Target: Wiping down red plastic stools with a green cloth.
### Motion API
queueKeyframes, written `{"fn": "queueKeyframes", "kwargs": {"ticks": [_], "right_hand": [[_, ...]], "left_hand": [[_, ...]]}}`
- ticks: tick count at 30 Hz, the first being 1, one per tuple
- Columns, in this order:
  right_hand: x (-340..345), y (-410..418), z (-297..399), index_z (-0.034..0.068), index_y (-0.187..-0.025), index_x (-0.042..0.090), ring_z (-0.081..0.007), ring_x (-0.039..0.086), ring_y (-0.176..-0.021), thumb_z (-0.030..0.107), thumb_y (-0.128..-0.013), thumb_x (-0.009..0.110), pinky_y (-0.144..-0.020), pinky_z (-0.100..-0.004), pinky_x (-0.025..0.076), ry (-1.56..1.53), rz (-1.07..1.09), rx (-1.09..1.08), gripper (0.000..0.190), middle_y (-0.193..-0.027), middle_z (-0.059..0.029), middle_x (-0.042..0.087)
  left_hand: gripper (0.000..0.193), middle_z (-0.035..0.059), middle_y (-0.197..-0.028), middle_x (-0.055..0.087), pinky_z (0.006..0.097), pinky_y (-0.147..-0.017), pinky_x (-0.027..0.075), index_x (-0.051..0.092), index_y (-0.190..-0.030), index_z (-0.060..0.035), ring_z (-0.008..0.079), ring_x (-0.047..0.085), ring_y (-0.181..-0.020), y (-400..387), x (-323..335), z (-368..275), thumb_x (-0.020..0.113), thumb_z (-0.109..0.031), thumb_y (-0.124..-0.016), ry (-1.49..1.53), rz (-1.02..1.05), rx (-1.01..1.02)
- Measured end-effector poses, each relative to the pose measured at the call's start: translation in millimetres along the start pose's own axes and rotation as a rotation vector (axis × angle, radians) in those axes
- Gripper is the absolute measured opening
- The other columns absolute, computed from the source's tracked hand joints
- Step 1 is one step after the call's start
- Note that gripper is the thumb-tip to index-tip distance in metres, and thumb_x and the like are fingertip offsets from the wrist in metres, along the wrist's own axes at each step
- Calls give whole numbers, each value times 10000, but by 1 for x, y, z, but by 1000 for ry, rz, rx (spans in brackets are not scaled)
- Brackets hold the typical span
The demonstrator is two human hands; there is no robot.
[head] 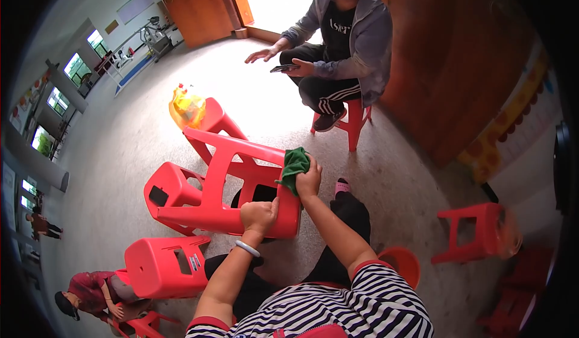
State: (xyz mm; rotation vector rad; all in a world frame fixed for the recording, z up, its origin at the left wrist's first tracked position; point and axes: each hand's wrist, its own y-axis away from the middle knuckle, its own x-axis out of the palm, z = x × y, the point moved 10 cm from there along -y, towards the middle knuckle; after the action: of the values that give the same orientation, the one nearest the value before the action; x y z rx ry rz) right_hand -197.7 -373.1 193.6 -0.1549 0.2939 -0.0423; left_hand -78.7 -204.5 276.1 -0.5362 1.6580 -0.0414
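Observation:
A red plastic stool lies tilted on its side before me, its legs towards the left. My left hand grips its lower edge near the seat end, a pale bangle on the wrist. With my right hand I press a green cloth against the stool's upper edge at the seat end. The fingertips under the cloth are partly hidden. Just behind is another red stool with a yellow plastic bag on it. Left of my hands, a further red stool bears a dark flat object.
A seated person holds a phone beyond the stool. Another person sits at lower left beside a red stool. An orange-red bucket stands by my right side, with a red stool farther right.

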Motion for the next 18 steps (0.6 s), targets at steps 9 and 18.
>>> {"fn": "queueKeyframes", "kwargs": {"ticks": [9, 18], "right_hand": [[94, -10, -163, 108, -1227, 634, -240, 661, -918, 458, -995, 537, -813, -375, 542, -849, 182, 846, 431, -1057, -62, 664], [70, 133, -160, 125, -1225, 632, -223, 658, -903, 462, -1007, 517, -797, -366, 543, -969, 224, 951, 418, -1030, -52, 663]], "left_hand": [[527, 110, -497, 587, 447, -467, 429, 669, -503, -123, 326, 579, -447, 0, -7, -15, 578, -398, -943, 28, -47, 43], [543, 134, -516, 583, 464, -477, 428, 683, -528, -97, 352, 575, -459, 2, -5, -11, 577, -424, -949, 54, -42, -13]]}}
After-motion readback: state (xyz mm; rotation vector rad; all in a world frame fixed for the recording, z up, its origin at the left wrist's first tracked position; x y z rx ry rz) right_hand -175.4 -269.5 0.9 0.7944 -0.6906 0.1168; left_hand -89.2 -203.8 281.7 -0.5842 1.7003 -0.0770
